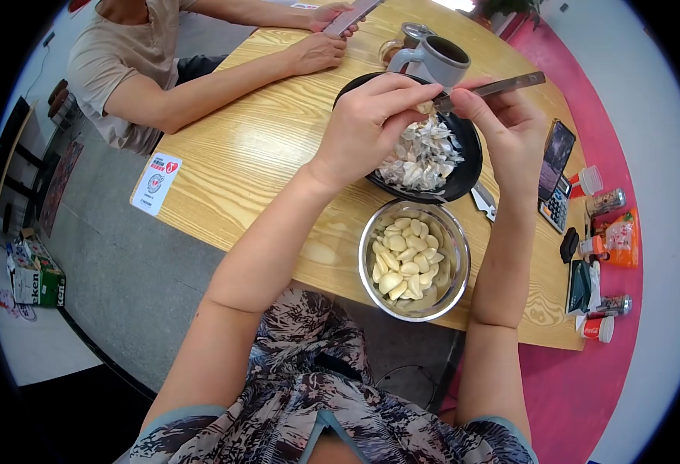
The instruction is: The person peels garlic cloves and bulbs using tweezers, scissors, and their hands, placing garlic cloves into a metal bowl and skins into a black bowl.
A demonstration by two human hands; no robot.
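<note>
Patterned clothing [286,410] fronted a wood-grained counter [247,139] between grey floor [123,263] and pink wall [556,387]; above a black bowl [473,166], the left hand [371,124] pinched garlic [427,107], the right hand [510,120] a knife [515,83].

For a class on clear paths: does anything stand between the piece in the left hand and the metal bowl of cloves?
Below the left hand, the papery skins and near rim of the black bowl lie before the metal bowl; nothing else visible intervenes.
</note>
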